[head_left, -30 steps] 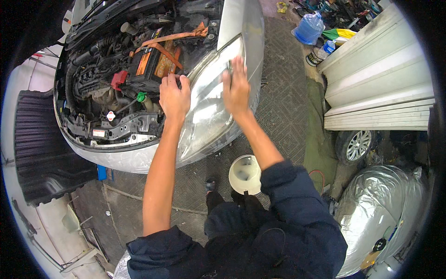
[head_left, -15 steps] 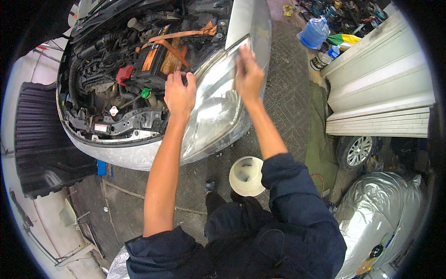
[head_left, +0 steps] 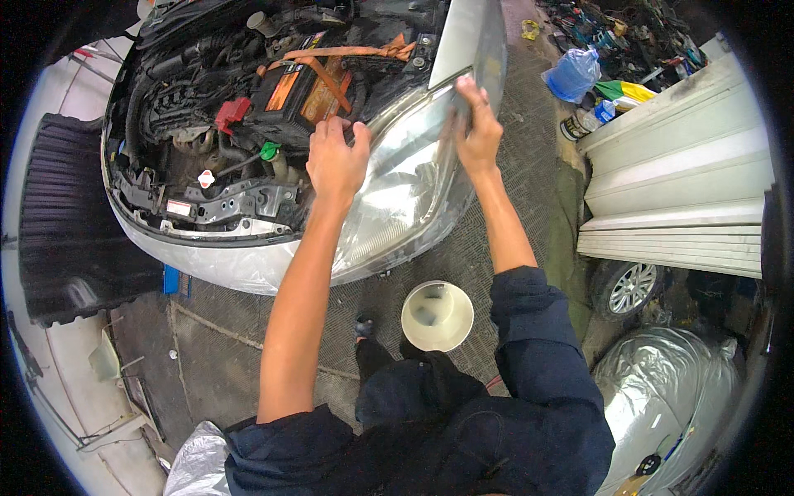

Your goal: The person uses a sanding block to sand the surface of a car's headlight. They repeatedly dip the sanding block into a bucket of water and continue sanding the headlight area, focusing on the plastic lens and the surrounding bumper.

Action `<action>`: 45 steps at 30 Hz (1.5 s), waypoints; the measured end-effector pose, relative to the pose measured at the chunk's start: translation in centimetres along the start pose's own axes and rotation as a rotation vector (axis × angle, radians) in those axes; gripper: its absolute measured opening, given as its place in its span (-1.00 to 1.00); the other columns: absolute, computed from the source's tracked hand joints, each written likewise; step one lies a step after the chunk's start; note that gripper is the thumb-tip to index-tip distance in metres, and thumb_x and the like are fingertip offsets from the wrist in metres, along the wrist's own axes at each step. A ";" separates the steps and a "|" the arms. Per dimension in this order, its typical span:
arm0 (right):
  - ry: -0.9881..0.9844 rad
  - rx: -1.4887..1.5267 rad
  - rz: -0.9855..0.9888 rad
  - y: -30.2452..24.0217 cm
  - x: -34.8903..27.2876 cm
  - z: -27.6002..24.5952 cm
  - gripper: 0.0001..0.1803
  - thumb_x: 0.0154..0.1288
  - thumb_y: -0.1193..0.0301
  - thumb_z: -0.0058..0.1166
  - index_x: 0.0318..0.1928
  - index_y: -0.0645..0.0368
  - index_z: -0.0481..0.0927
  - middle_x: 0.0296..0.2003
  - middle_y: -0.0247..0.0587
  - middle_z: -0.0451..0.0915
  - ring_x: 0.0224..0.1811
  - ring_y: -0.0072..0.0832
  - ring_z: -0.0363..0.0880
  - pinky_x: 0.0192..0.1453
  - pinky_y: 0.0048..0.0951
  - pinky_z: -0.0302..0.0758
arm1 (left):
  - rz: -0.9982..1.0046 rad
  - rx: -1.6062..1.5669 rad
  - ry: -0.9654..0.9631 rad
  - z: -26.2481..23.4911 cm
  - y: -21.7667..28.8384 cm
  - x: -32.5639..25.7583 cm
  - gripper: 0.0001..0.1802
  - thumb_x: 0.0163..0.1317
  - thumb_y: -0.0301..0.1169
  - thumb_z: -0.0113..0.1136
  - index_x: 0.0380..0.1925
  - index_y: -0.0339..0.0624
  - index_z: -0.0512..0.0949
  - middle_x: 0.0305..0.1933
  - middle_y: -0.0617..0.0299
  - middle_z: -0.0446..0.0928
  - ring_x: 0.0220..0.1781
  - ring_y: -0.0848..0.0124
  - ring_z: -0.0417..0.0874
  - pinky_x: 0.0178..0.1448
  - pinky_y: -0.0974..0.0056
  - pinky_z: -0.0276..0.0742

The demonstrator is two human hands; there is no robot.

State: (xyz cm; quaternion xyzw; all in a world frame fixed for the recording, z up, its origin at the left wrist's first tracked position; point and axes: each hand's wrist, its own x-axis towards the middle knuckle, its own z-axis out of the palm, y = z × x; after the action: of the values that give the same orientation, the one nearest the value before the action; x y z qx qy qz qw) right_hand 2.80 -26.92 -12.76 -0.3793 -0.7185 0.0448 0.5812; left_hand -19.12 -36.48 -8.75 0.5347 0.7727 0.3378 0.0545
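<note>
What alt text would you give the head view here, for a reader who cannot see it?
Seen from above, a person's left hand and right hand press on the clear headlight of a silver car with its engine bay open. A white bucket stands on the floor by their feet.

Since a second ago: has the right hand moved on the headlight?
Yes. The right hand has slid up the headlight lens toward the silver fender edge; the left hand stays put.

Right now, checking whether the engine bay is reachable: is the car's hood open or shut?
Open: the engine bay lies uncovered, with the battery showing beside the headlight.
</note>
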 end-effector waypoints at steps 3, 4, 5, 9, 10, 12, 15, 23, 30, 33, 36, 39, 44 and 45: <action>-0.140 -0.004 -0.075 -3.9 -2.4 0.6 -0.46 0.24 0.71 0.16 0.25 0.17 0.64 0.20 -0.01 0.68 0.34 -0.13 0.61 0.52 -0.19 0.42 | 0.018 0.007 0.019 0.2 -0.7 0.1 -0.56 0.41 -0.03 0.08 -0.11 -0.21 0.63 -0.02 -0.04 0.60 0.11 -0.06 0.61 0.16 -0.10 0.52; -0.287 0.012 -0.246 -5.3 -3.4 0.0 -0.41 0.17 0.77 0.06 0.23 0.15 0.65 0.22 -0.03 0.67 0.34 -0.10 0.60 0.52 -0.12 0.42 | 0.023 0.004 0.028 0.4 -0.8 0.2 -0.56 0.40 -0.02 0.09 -0.11 -0.20 0.63 -0.01 -0.03 0.59 0.11 -0.04 0.61 0.14 -0.12 0.54; -0.271 0.045 -0.197 -4.4 -3.1 0.0 -0.41 0.18 0.76 0.06 0.24 0.16 0.65 0.23 -0.03 0.66 0.35 -0.11 0.60 0.53 -0.12 0.41 | 0.033 0.013 0.031 0.4 -0.9 0.2 -0.55 0.38 -0.01 0.10 -0.12 -0.18 0.64 0.00 -0.02 0.59 0.11 -0.03 0.61 0.12 -0.13 0.56; -0.129 0.043 -0.064 -2.1 -0.6 0.5 -0.48 0.32 0.64 0.01 0.29 0.15 0.63 0.28 -0.06 0.63 0.39 -0.19 0.57 0.54 -0.13 0.39 | 0.003 0.025 0.001 -0.2 -0.5 0.1 -0.52 0.37 0.02 0.11 -0.09 -0.19 0.64 0.00 -0.01 0.60 0.11 -0.03 0.61 0.13 -0.13 0.56; -0.124 0.057 -0.021 -3.9 -2.2 1.4 -0.49 0.34 0.61 0.00 0.29 0.15 0.63 0.28 -0.06 0.63 0.39 -0.20 0.58 0.55 -0.12 0.38 | 0.005 0.020 -0.002 -0.1 -0.8 0.0 -0.52 0.37 0.02 0.10 -0.08 -0.20 0.64 0.01 -0.01 0.60 0.12 -0.03 0.61 0.13 -0.12 0.56; -0.308 0.079 -0.277 -5.7 -5.7 1.0 -0.50 0.41 0.56 -0.09 0.30 0.13 0.62 0.29 -0.09 0.63 0.39 -0.23 0.58 0.56 -0.10 0.37 | 0.005 0.005 -0.005 0.3 -0.6 0.3 -0.50 0.36 0.03 0.09 -0.07 -0.20 0.64 0.04 0.00 0.60 0.13 -0.02 0.60 0.15 -0.11 0.56; -0.335 -0.017 -0.338 -3.8 -5.3 0.0 -0.55 0.44 0.50 -0.05 0.28 0.12 0.65 0.33 -0.05 0.59 0.47 -0.23 0.49 0.61 -0.11 0.29 | 0.016 0.011 0.041 0.0 -0.6 0.1 -0.56 0.41 -0.04 0.08 -0.12 -0.22 0.64 -0.01 -0.05 0.61 0.10 -0.09 0.62 0.19 -0.08 0.50; -0.302 0.040 -0.214 -4.4 -7.1 -1.7 -0.51 0.43 0.48 0.15 0.34 0.26 0.57 0.31 0.01 0.60 0.44 -0.09 0.50 0.58 -0.09 0.33 | 0.040 0.015 0.020 0.5 -1.1 0.3 -0.51 0.38 0.01 0.09 -0.09 -0.22 0.64 0.05 -0.03 0.60 0.15 -0.04 0.60 0.17 -0.12 0.54; 0.328 0.322 0.366 -2.8 -2.5 -0.5 -0.55 0.65 0.24 0.00 0.27 0.36 0.60 0.25 -0.09 0.65 0.36 -0.34 0.53 0.48 -0.31 0.38 | 0.030 0.010 0.007 0.1 -0.6 0.6 -0.52 0.40 0.00 0.06 -0.12 -0.22 0.65 0.00 -0.04 0.61 0.11 -0.05 0.61 0.16 -0.10 0.54; 0.284 0.361 0.513 -4.3 -2.4 0.7 -0.57 0.60 0.32 0.09 0.30 0.33 0.59 0.24 -0.09 0.65 0.35 -0.32 0.55 0.48 -0.33 0.38 | 0.031 0.004 0.013 0.2 -1.0 0.3 -0.52 0.40 0.00 0.06 -0.12 -0.21 0.65 -0.01 -0.02 0.61 0.11 -0.05 0.61 0.16 -0.10 0.53; 0.189 0.120 0.338 -6.0 -6.6 2.3 -0.59 0.51 0.42 0.14 0.31 0.14 0.61 0.32 -0.07 0.61 0.44 -0.17 0.52 0.55 -0.15 0.37 | 0.015 0.013 -0.015 0.3 -0.6 0.3 -0.51 0.40 0.01 0.05 -0.09 -0.21 0.64 0.02 0.00 0.61 0.12 -0.05 0.61 0.18 -0.10 0.53; 0.074 0.131 0.141 -7.5 -11.5 1.7 -0.56 0.48 0.55 0.07 0.32 0.08 0.61 0.31 -0.05 0.61 0.44 -0.14 0.51 0.62 0.00 0.24 | 0.024 0.025 0.011 0.0 -0.9 0.2 -0.52 0.41 0.01 0.05 -0.07 -0.21 0.63 0.03 0.00 0.60 0.13 -0.05 0.60 0.18 -0.11 0.52; 0.039 0.323 0.370 -0.3 -1.4 1.4 -0.56 0.58 0.45 -0.04 0.40 -0.02 0.55 0.33 -0.11 0.60 0.47 -0.19 0.48 0.71 0.01 0.01 | 0.012 0.012 -0.036 0.1 -0.5 0.2 -0.54 0.41 -0.02 0.06 -0.04 -0.21 0.60 0.05 0.00 0.59 0.15 -0.05 0.59 0.17 -0.12 0.53; 0.032 0.307 0.362 -0.8 -2.0 1.5 -0.55 0.58 0.43 -0.03 0.41 -0.02 0.54 0.36 -0.12 0.56 0.51 -0.20 0.42 0.71 0.02 -0.02 | 0.012 0.021 -0.039 0.1 -0.6 0.3 -0.54 0.41 -0.02 0.07 -0.05 -0.21 0.60 0.05 0.00 0.59 0.14 -0.05 0.59 0.16 -0.12 0.54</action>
State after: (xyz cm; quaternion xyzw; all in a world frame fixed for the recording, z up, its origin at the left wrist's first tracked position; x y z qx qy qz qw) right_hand 1.18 -28.07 -14.43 -0.4098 -0.6143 0.2510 0.6259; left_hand -19.66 -36.32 -9.05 0.5464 0.7717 0.3195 0.0619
